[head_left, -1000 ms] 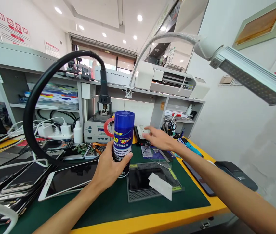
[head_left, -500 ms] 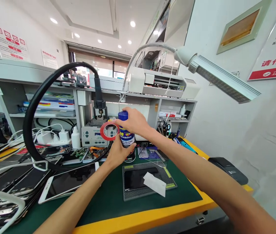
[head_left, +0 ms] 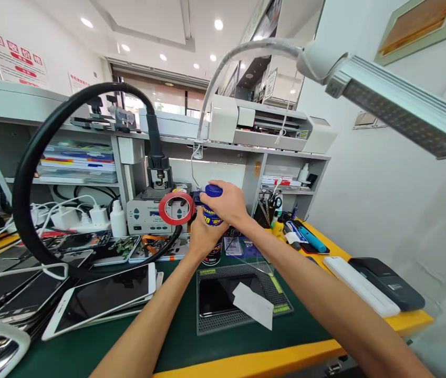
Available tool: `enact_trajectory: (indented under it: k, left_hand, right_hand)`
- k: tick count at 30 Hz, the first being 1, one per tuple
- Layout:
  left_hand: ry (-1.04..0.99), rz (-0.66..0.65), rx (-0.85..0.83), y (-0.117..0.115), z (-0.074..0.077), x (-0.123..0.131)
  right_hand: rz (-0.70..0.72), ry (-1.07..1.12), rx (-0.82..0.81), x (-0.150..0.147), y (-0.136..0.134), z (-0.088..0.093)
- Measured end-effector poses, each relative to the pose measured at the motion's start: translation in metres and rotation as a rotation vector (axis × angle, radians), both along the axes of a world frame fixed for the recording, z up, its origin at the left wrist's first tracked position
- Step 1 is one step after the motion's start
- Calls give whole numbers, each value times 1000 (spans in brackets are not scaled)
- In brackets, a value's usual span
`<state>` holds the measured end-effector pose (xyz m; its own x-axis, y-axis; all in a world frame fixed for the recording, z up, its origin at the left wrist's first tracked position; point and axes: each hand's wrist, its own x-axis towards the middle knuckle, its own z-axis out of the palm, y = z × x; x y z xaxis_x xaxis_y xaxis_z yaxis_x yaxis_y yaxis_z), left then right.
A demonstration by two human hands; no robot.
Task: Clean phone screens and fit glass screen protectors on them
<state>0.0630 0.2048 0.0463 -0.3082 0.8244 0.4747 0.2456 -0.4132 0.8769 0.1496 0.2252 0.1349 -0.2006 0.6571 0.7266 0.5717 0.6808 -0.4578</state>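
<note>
Yellow worktop, green mat on top; grey perforated pad on mat; white slab, black device at worktop's right side.

One head camera gives the view, looking from the person's own eye level above the near yellow edge of the bench, facing forward and down. Both forearms enter along the bottom, leading away from the lens to the left hand and right hand near mid-view. The wide field spans the green mat below, shelving ahead, ceiling above and, close at upper right, a lamp.
</note>
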Motion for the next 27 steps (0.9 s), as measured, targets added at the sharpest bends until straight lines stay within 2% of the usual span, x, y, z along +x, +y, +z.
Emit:
enact_trajectory:
  k: [4, 10, 12, 14, 16, 17, 22, 24, 27]
  left_hand:
    - [17, -3, 27, 1, -2, -2]
    - [29, -55, 40, -3, 0, -6]
    - [39, -67, 40, -3, 2, -7]
    - [49, -64, 40, -2, 2, -8]
    - [56, -37, 41, -2, 0, -7]
    - [60, -14, 43, -1, -2, -6]
    - [95, 97, 67, -6, 0, 1]
    - [114, 134, 87, -6, 7, 3]
    - [143, 194, 92, -1, 21, 6]
  right_hand:
    - [313, 53, -124, 8, 14, 4]
    - [619, -24, -306, 19, 31, 22]
    - [685, -87, -350, 20, 33, 29]
    - [692, -150, -371, 21, 31, 36]
    - [607, -229, -350, 19, 25, 39]
    - [514, -281, -308, 17, 20, 40]
    - [-125, -609, -29, 0, -8, 36]
    - [-238, -701, -11, -7, -16, 36]
    - [-287, -743, 6, -12, -22, 38]
